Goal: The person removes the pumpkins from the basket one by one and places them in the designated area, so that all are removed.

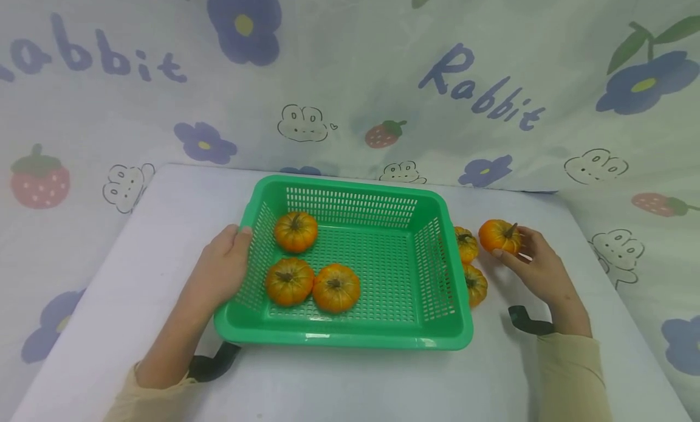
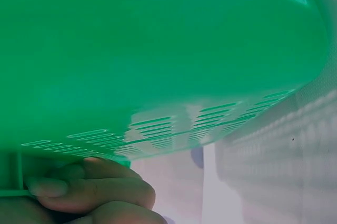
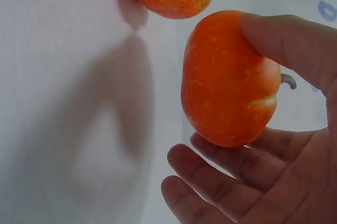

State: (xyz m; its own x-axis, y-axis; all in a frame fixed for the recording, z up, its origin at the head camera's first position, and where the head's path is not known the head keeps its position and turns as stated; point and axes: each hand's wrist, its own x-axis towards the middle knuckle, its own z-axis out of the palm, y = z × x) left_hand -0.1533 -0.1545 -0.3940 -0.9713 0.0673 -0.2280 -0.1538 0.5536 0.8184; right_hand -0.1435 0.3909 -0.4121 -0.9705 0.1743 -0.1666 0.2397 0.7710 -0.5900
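Observation:
A green plastic basket with perforated walls stands mid-table, and three small orange pumpkins sit in its left part. My left hand grips the basket's left rim; in the left wrist view its curled fingers show under the rim. To the right of the basket, my right hand holds another small pumpkin between thumb and fingers. The right wrist view shows this pumpkin with its stem toward the palm. Two more pumpkins lie against the basket's right outer side, partly hidden by it.
A white cloth covers the table. Behind it hangs a curtain printed with rabbits, flowers and strawberries. Dark wrist straps or mounts show near both wrists.

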